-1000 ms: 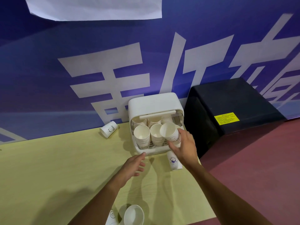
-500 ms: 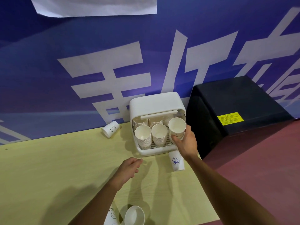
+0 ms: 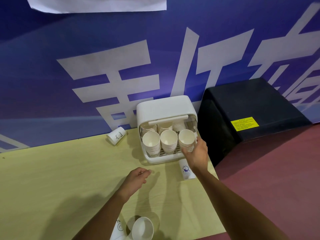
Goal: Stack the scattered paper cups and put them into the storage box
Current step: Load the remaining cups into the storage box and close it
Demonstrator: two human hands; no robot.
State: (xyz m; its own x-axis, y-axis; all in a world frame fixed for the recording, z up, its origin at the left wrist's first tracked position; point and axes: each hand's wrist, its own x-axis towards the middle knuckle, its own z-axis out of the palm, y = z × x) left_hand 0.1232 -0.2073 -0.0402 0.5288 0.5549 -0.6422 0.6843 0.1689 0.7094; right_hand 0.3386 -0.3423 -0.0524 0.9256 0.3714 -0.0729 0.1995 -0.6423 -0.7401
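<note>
The white storage box [image 3: 164, 108] stands open against the blue wall, with three stacks of paper cups in its front row and more behind. My right hand [image 3: 196, 154] grips the right-hand cup stack [image 3: 186, 138] from below. My left hand [image 3: 136, 179] hovers over the table with loosely curled fingers, holding nothing. Loose cups lie on the table: one on its side [image 3: 116, 135] left of the box, one [image 3: 186, 170] in front of the box under my right wrist, and two at the near edge, one with its mouth up [image 3: 142, 228] and one [image 3: 119, 229] partly behind my left forearm.
The yellow table [image 3: 52, 179] ends just right of the box. A black case [image 3: 251, 108] with a yellow label sits on the reddish floor to the right. The blue banner wall runs right behind the box.
My right hand carried its cup from in front of the box into the right-hand stack. My left hand drew back slightly and curled its fingers.
</note>
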